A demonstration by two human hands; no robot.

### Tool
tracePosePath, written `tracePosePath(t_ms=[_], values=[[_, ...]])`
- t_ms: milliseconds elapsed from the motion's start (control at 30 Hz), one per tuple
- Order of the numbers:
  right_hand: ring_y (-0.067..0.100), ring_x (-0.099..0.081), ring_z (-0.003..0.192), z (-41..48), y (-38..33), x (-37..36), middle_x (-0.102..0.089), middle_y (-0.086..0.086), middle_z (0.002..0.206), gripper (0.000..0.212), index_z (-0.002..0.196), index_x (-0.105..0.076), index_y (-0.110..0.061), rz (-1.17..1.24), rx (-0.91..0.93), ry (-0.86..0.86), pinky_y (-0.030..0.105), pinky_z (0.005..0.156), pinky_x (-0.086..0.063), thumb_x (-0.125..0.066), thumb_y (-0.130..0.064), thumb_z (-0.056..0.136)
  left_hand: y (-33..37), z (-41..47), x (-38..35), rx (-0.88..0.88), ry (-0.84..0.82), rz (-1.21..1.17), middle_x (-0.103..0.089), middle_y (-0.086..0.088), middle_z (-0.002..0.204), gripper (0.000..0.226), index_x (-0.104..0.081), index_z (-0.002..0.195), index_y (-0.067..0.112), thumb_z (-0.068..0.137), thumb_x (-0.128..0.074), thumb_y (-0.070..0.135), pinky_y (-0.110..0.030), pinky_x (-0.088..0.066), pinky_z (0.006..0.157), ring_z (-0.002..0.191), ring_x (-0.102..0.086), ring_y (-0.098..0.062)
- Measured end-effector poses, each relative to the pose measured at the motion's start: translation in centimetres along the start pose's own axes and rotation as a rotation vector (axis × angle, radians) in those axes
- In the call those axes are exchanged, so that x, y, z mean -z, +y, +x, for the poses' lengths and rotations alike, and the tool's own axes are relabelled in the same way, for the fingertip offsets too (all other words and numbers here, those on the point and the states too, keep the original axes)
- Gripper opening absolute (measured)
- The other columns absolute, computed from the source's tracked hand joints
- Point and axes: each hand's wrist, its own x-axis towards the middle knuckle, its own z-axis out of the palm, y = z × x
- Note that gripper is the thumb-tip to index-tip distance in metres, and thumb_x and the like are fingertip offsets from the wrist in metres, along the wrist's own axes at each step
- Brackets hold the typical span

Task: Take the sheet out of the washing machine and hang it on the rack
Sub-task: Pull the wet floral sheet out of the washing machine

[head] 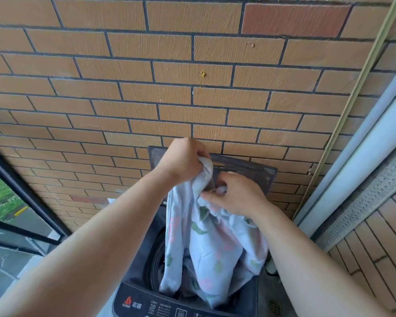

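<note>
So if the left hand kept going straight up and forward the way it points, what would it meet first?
Most likely the brick wall behind the washer. The left hand, shut on the sheet, sits above the raised lid; nothing else shows between, though depth is unclear.

Tan brick wall [169,92] filling the background, one reddish brick [293,19] at upper right. Dark-framed window [25,193] at left, showing green grass [2,197]. Pale window frame [361,161] at right.
</note>
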Motion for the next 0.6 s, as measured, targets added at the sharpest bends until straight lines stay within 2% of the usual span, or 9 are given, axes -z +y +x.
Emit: tracePosePath(t_ms=[33, 67, 133, 200, 267, 333, 400, 500, 600], values=[[0.012, -0.062, 0.092, -0.1, -0.3, -0.3, -0.063, -0.020, 0.093, 0.046, 0.096, -0.054, -0.038, 0.053, 0.041, -0.034, 0.033, 0.072, -0.048, -0.064, -0.075, 0.070, -0.1, -0.3, -0.5, 0.000, -0.008, -0.016, -0.074, 0.002, 0.080, 0.035, -0.078, 0.083, 0.017, 0.070, -0.052, -0.002, -0.023, -0.051, 0.064, 0.077, -0.065, -0.017], [0.010, -0.063, 0.100, -0.1, -0.6, -0.5, -0.066, -0.020, 0.104, 0.054, 0.113, -0.052, -0.041, 0.104, 0.072, -0.076, 0.035, 0.080, -0.052, -0.066, -0.071, 0.071, -0.3, -0.4, -1.0, 0.011, -0.008, -0.038, -0.072, 0.004, 0.078, 0.031, -0.076, 0.080, 0.017, 0.070, -0.053, -0.002, -0.019, -0.048, 0.060, 0.075, -0.064, -0.016], [0.011, -0.065, 0.108, -0.1, -0.9, -1.2, -0.070, -0.019, 0.114, 0.064, 0.126, -0.047, -0.042, 0.226, 0.082, -0.103, 0.040, 0.088, -0.054, -0.063, -0.068, 0.070, -0.8, -0.7, -1.6, 0.036, 0.029, -0.087, -0.067, 0.006, 0.076, 0.028, -0.067, 0.077, 0.020, 0.069, -0.055, -0.004, -0.014, -0.042, 0.055, 0.074, -0.062, -0.017], [0.008, -0.068, 0.101, 0.0, -0.8, -1.5, -0.071, -0.022, 0.104, 0.055, 0.116, -0.051, -0.043, 0.318, 0.044, -0.067, 0.040, 0.085, -0.055, -0.061, -0.069, 0.069, -1.4, -0.9, -2.0, 0.054, 0.048, -0.121, -0.065, 0.004, 0.078, 0.029, -0.063, 0.079, 0.018, 0.067, -0.054, -0.006, -0.024, -0.047, 0.059, 0.076, -0.062, -0.020], [0.005, -0.066, 0.085, 0.1, -1.1, -1.4, -0.069, -0.019, 0.088, 0.041, 0.098, -0.051, -0.043, 0.288, 0.035, -0.080, 0.034, 0.071, -0.052, -0.062, -0.073, 0.073, -1.9, -1.1, -2.0, 0.081, 0.047, -0.129, -0.065, 0.002, 0.081, 0.028, -0.063, 0.082, 0.014, 0.066, -0.053, -0.007, -0.032, -0.049, 0.064, 0.077, -0.061, -0.021], [0.008, -0.061, 0.074, 0.0, -1.6, -1.5, -0.063, -0.014, 0.077, 0.035, 0.083, -0.050, -0.040, 0.184, 0.046, -0.100, 0.030, 0.058, -0.041, -0.055, -0.074, 0.081, -2.2, -1.2, -2.1, 0.095, 0.037, -0.140, -0.066, 0.001, 0.084, 0.028, -0.064, 0.084, 0.012, 0.066, -0.054, -0.007, -0.027, -0.047, 0.062, 0.078, -0.060, -0.020], [0.017, -0.060, 0.074, 0.0, -1.7, -1.8, -0.059, -0.011, 0.074, 0.036, 0.077, -0.051, -0.033, 0.129, 0.034, -0.069, 0.030, 0.055, -0.037, -0.048, -0.065, 0.091, -2.3, -1.2, -2.2, 0.097, 0.016, -0.153, -0.067, 0.000, 0.085, 0.027, -0.065, 0.083, 0.012, 0.066, -0.057, -0.007, -0.017, -0.041, 0.056, 0.076, -0.058, -0.018], [0.030, -0.057, 0.070, 0.5, -1.2, -1.3, -0.056, -0.003, 0.067, 0.033, 0.071, -0.047, -0.021, 0.167, -0.032, 0.092, 0.035, 0.056, -0.037, -0.046, -0.041, 0.097, -3.6, -1.6, -2.3, 0.104, 0.019, -0.151, -0.066, 0.004, 0.083, 0.023, -0.065, 0.085, 0.014, 0.069, -0.073, -0.001, -0.010, -0.037, 0.055, 0.073, -0.054, -0.012], [0.029, -0.048, 0.061, 1.7, -1.1, 0.8, -0.047, 0.000, 0.057, 0.034, 0.066, -0.038, -0.017, 0.314, -0.056, 0.359, 0.038, 0.052, -0.030, -0.043, -0.026, 0.097, -5.2, -2.8, -3.6, 0.168, -0.042, -0.014, -0.061, 0.003, 0.074, 0.008, -0.065, 0.083, 0.012, 0.079, -0.071, 0.010, -0.023, -0.034, 0.056, 0.071, -0.054, -0.018]])
